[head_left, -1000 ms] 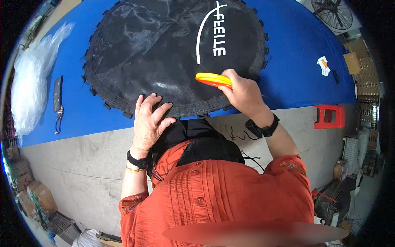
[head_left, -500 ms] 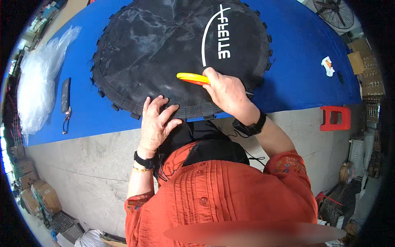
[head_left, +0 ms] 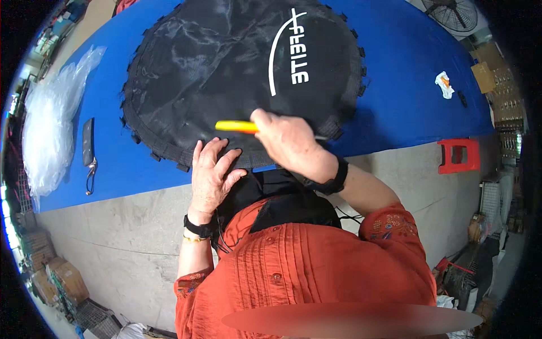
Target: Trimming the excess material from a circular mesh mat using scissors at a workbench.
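Note:
A round black mesh mat (head_left: 214,85), trampoline-like, lies flat with short tabs around its stitched rim and a white curved print at its right. My left hand (head_left: 212,172) rests palm down on the near rim, fingers spread, holding nothing. Just to its right, my right hand (head_left: 288,141) is closed around what looks like a pair of scissors (head_left: 234,126). Their yellow-and-orange handles stick out leftward over the mat, slightly blurred. A thin metal tip shows past the other side of the hand; the middle is hidden in my grip.
The mat lies on a blue-covered table (head_left: 395,85). Clear plastic sheeting (head_left: 51,130) and a dark phone-like case (head_left: 88,141) with a strap are at left. At right are a crumpled white wrapper (head_left: 444,85), a red stool (head_left: 458,156) and a fan (head_left: 451,14).
My right hand has moved left and nearer to me with the scissors, closer to my left hand. My left hand stays on the mat's near rim.

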`<action>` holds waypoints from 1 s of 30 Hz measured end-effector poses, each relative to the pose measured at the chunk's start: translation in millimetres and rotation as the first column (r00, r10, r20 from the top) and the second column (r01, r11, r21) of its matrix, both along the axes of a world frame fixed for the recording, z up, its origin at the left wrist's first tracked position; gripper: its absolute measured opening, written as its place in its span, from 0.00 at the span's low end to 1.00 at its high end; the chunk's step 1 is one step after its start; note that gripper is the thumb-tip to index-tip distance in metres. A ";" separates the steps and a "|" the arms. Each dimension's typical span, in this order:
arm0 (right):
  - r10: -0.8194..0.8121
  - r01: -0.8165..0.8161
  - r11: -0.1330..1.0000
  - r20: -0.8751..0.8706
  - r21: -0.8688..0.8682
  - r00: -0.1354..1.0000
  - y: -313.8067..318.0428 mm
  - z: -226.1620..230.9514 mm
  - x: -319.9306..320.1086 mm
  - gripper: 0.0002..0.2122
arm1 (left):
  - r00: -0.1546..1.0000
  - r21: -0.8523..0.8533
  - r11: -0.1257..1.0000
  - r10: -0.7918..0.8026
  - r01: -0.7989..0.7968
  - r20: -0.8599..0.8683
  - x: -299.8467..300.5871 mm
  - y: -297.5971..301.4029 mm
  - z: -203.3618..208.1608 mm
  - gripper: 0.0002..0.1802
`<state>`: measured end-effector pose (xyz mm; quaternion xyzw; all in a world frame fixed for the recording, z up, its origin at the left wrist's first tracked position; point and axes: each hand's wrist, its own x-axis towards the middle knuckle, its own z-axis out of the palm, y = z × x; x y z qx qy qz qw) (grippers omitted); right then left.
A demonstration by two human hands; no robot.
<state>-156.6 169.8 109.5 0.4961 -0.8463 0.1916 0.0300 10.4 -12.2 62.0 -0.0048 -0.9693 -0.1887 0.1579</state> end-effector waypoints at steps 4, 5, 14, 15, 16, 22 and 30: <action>0.051 -0.051 0.998 -0.006 -0.047 0.999 8.3 -5.7 11.1 0.10 | 1.000 -0.064 0.998 -0.013 0.014 0.017 -1.1 2.2 2.1 0.34; 0.033 -0.032 0.999 0.020 -0.043 0.999 10.6 -6.6 10.6 0.10 | 0.999 -0.093 0.996 -0.005 0.008 0.031 -1.7 2.8 2.9 0.35; -0.058 0.058 0.994 -0.005 -0.094 0.998 54.8 -0.3 -28.6 0.10 | 0.999 -0.124 0.992 -0.012 0.018 0.047 -1.2 1.4 0.6 0.35; -0.079 0.076 0.989 -0.015 -0.123 0.997 61.5 -0.2 -35.1 0.10 | 0.999 -0.122 0.992 -0.015 0.020 0.042 -2.1 1.7 0.7 0.35; -0.083 0.082 0.986 -0.005 -0.145 0.997 66.7 2.4 -41.2 0.10 | 0.999 -0.121 0.992 -0.014 0.019 0.043 -1.1 1.1 0.7 0.35; -0.370 0.369 0.929 -0.018 -0.014 0.929 98.1 1.9 -83.2 0.20 | 0.999 -0.118 0.993 -0.009 0.014 0.046 -0.6 1.0 0.7 0.36; -0.532 0.528 0.845 -0.221 -0.083 0.817 126.6 -13.9 -158.0 0.20 | 0.999 -0.114 0.993 -0.009 0.014 0.047 -2.0 1.7 1.4 0.36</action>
